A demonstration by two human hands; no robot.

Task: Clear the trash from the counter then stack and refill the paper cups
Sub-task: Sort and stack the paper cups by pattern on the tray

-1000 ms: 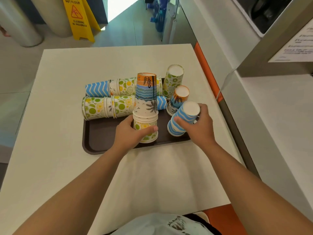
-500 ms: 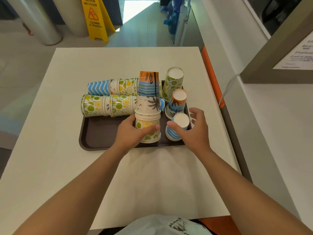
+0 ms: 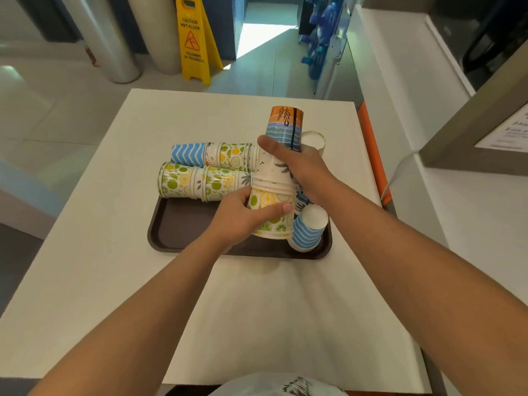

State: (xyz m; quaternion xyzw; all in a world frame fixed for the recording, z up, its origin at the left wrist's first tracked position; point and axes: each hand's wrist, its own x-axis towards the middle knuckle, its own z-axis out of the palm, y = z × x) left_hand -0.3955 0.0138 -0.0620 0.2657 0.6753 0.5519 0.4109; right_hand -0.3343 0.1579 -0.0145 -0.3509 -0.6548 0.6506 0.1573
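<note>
Both hands clamp a tall upside-down stack of patterned paper cups [image 3: 275,178] on the dark brown plastic tray [image 3: 183,224]: left hand [image 3: 243,218] low, right hand [image 3: 297,164] high. Two lying rows [image 3: 205,170] and a blue-striped cup [image 3: 307,230] await stacking on the white bench [image 3: 114,267].

One tray [image 3: 183,224], two lying cup stacks [image 3: 211,154] (nested), one upright stack [image 3: 274,184] — two hands [image 3: 240,218].

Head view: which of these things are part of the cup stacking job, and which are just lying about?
Job:
upright cup stack, gripped by left hand and right hand
blue striped cup
two lying cup rows
brown tray

Lying about:
wet floor sign
framed notice
water bottles
</note>
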